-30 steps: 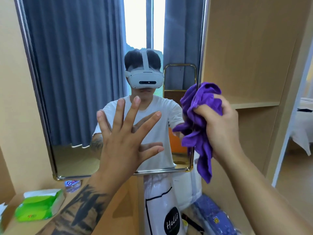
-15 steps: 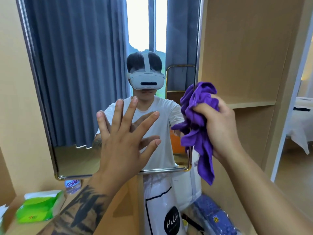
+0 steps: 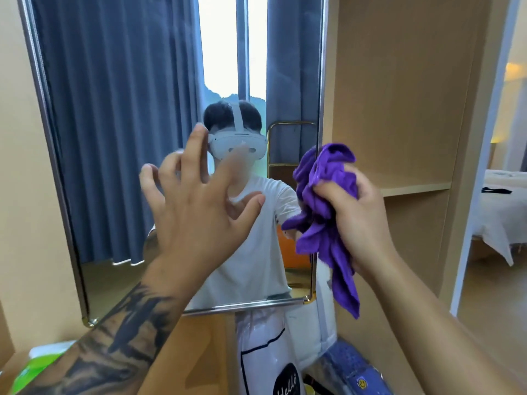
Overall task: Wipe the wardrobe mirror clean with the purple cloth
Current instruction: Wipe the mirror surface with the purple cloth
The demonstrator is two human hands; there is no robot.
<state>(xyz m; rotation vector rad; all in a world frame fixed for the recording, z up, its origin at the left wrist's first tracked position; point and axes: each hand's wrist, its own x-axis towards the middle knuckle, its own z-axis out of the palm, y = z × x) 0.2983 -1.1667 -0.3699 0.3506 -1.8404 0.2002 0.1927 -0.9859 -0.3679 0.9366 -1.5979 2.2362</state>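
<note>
The wardrobe mirror [image 3: 119,143] hangs in a thin metal frame and reflects grey-blue curtains, a window and a person in a white shirt. My left hand [image 3: 196,206] is raised in front of the glass with its fingers spread; whether it touches the mirror I cannot tell. My right hand [image 3: 356,220] grips the bunched purple cloth [image 3: 322,218] at the mirror's right edge, about half way up. A loose tail of the cloth hangs down below my fist.
An open wooden wardrobe with a shelf [image 3: 416,186] stands right of the mirror. Below are a white bag [image 3: 265,352] and a blue patterned bag [image 3: 350,369]. A green tissue pack [image 3: 34,366] lies at the lower left. A bed [image 3: 502,212] shows through the doorway.
My left hand has moved up across the glass and tilted, its fingers blurred. My right hand with the cloth stays at the mirror's right edge. The view has shifted slightly.
</note>
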